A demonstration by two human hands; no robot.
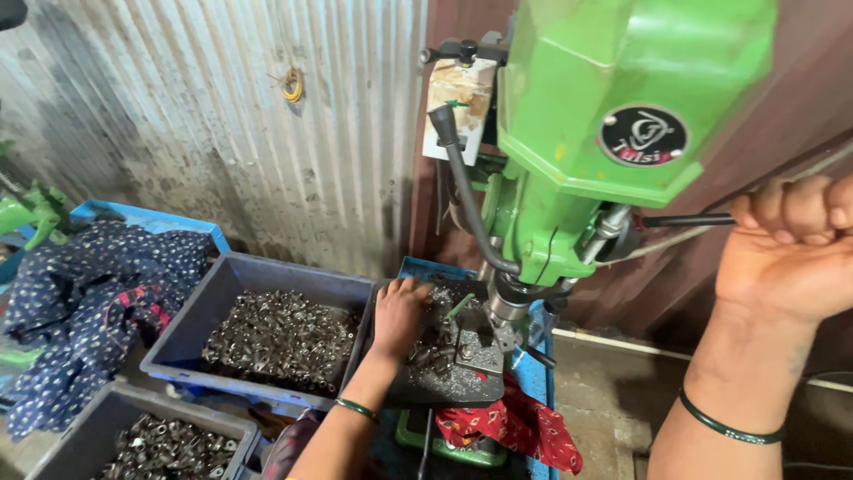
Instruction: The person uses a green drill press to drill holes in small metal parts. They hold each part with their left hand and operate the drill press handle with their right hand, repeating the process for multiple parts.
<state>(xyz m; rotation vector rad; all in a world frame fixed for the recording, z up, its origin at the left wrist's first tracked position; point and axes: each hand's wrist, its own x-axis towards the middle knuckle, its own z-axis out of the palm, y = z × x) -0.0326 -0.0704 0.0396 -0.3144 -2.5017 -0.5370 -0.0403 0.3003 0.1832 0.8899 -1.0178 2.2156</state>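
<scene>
A green drill press (613,116) stands before me against the wall. My right hand (786,244) is closed around its black feed lever (689,220) at the right. My left hand (400,313) rests palm down on small metal parts (435,351) heaped on the dark machine table (444,387), just left of the chuck (506,307) and a metal fixture (480,348). Whether the left fingers grip a part is hidden. Both wrists wear a green bangle.
A grey crate (222,302) full of small metal parts sits left of the machine, and another crate (98,431) lies at the lower left. Dark patterned cloth (80,302) covers a blue crate. Red cloth (515,422) hangs below the table. Corrugated metal wall (222,116) behind.
</scene>
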